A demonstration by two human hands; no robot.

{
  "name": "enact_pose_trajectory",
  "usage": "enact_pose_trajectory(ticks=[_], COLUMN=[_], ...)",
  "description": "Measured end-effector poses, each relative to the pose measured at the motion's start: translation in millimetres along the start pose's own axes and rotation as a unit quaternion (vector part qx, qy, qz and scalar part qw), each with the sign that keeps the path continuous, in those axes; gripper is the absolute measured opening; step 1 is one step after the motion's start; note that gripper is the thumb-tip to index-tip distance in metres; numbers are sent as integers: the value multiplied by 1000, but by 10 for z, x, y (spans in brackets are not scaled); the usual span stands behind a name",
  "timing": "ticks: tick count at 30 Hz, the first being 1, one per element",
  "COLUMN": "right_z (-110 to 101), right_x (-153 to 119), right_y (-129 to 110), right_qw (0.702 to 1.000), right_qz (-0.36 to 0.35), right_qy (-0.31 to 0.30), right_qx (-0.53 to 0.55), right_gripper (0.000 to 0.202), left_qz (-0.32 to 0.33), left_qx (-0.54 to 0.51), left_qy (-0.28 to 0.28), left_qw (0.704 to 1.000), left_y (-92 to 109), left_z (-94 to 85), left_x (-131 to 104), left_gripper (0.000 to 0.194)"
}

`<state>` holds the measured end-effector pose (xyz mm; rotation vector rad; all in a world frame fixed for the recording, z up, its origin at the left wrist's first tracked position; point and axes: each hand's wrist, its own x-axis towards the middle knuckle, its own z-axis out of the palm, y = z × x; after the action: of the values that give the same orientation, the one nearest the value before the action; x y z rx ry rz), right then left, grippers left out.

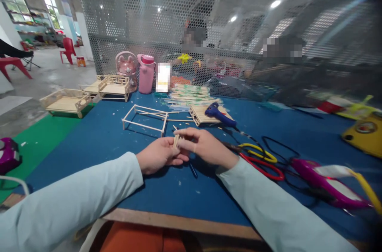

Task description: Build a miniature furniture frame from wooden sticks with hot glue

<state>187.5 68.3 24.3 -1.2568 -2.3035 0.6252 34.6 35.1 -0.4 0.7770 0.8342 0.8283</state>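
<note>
My left hand (159, 153) is closed around a small bundle of short wooden sticks (176, 140) above the blue tabletop. From the right, my right hand (205, 146) meets it, with its fingers pressed at the same sticks. A dark pen-like rod (193, 170) lies beneath my hands, partly covered by them. Just beyond them stands a thin rectangular stick frame (145, 117) on short legs. Farther right, a blue glue gun (221, 115) rests on a small slatted wooden piece (200, 115).
Red-and-yellow-handled scissors (262, 166) and black cables lie right of my hands, near a purple device (325, 182). Small wooden furniture models (67, 103) stand at the left. Bundled sticks (191, 95), a pink bottle (147, 75) and a lit phone (162, 78) are along the mesh screen.
</note>
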Motion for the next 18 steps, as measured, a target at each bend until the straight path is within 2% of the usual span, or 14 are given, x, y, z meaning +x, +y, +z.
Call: enact_pose_trajectory(ticks=[2, 7, 14, 16, 18], right_z=[30, 140, 192, 198, 210], right_x=[30, 40, -39, -29, -1], right_y=[-19, 10, -21, -11, 26], right_qw=[999, 995, 988, 987, 984], right_qz=[-31, -63, -38, -18, 9], right_qy=[-19, 34, 61, 47, 4], right_qx=[21, 64, 134, 155, 179], right_gripper=[18, 15, 9, 12, 17], left_qz=[4, 28, 38, 29, 7], left_qx=[4, 9, 38, 71, 121], left_qy=[-1, 10, 47, 53, 47], left_qw=[1000, 1000, 997, 996, 992], left_y=[-19, -44, -82, -79, -66], left_z=[-6, -1, -1, -11, -18], left_x=[20, 35, 40, 40, 23], left_gripper=[15, 6, 23, 19, 17])
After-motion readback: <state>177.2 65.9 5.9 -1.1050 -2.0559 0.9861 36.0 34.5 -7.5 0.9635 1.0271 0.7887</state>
